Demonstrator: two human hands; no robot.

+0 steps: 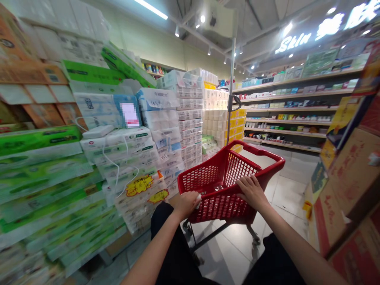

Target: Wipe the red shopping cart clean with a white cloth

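Note:
A red plastic basket cart (252, 166) stands on the tiled floor just ahead of me, its mesh tub showing nothing inside. My left hand (186, 204) is closed around the near rim at its left corner, with a bit of white showing under the fingers. My right hand (251, 191) rests curled over the same rim towards the right. A grey pole (232, 85) with a black handle rises behind the cart.
Stacked packs of tissue and toilet paper (118, 158) wall the left side, with yellow price tags (139, 185). Cardboard boxes (347, 178) crowd the right. Shelves of small goods (285, 114) run along the back under a lit sign. The aisle floor (285, 190) continues ahead to the right.

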